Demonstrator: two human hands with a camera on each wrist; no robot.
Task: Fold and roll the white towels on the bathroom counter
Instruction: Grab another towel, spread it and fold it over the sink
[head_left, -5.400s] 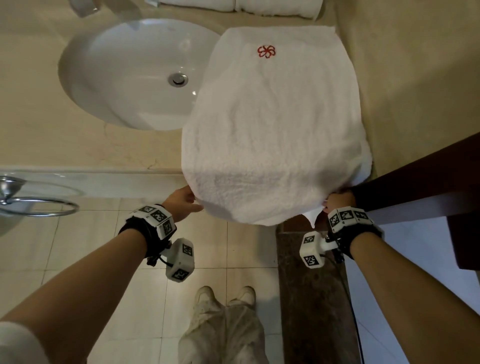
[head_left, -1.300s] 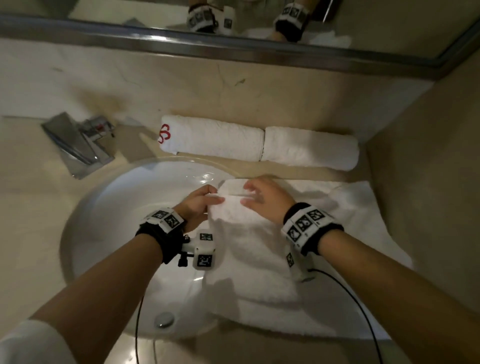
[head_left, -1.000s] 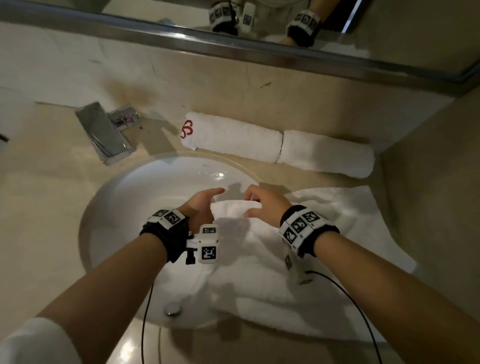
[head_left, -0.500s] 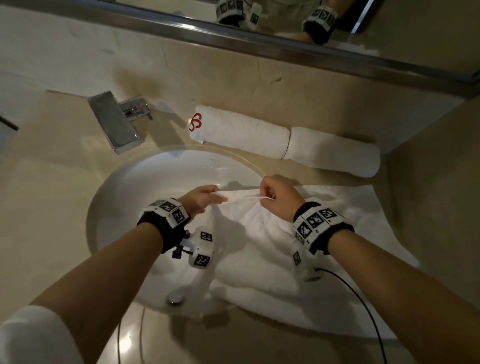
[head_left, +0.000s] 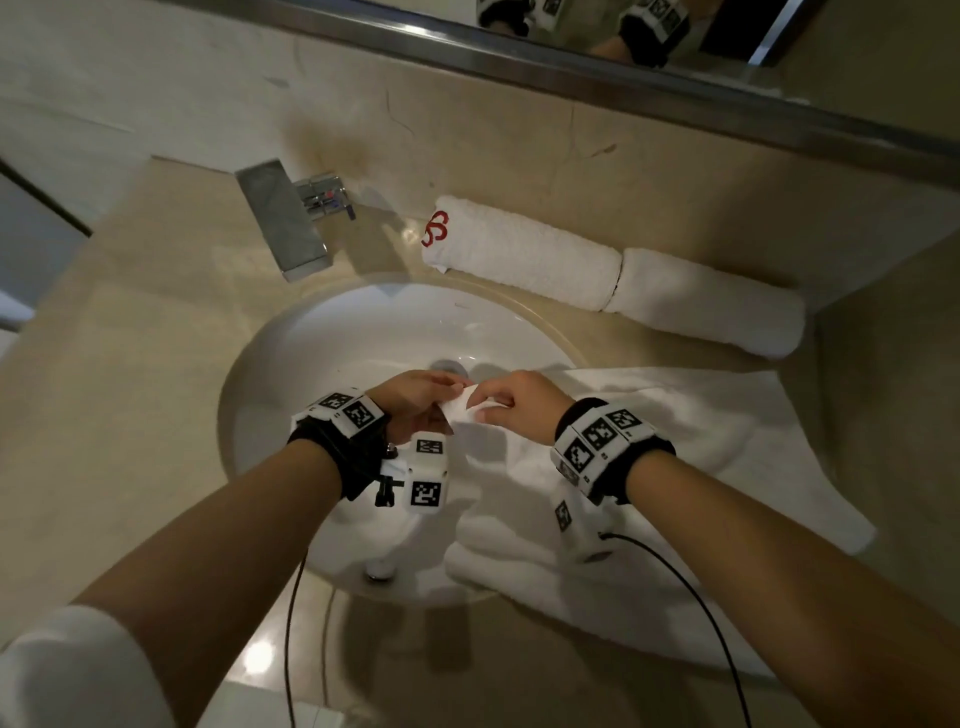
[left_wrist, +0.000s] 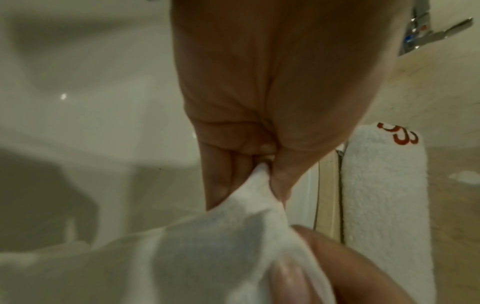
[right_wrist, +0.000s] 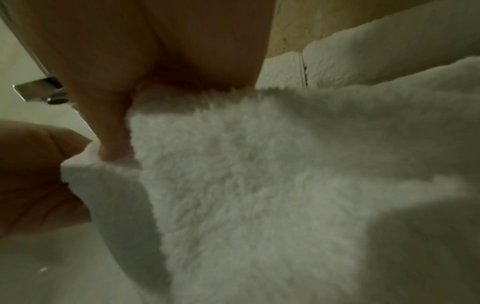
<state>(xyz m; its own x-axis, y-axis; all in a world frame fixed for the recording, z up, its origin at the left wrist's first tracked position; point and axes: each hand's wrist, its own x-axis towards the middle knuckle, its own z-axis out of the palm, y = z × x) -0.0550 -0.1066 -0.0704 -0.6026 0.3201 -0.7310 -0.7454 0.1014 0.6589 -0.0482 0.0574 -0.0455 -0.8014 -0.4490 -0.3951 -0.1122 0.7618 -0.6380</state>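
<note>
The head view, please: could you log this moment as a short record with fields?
left hand: pinches corner of unrolled towel
right hand: pinches same towel edge beside it
unrolled towel: on counter, partly over sink
rolled towels: two end to end by back wall; left one shows red logo, right one plain
faucet: behind sink, left of rolls
</note>
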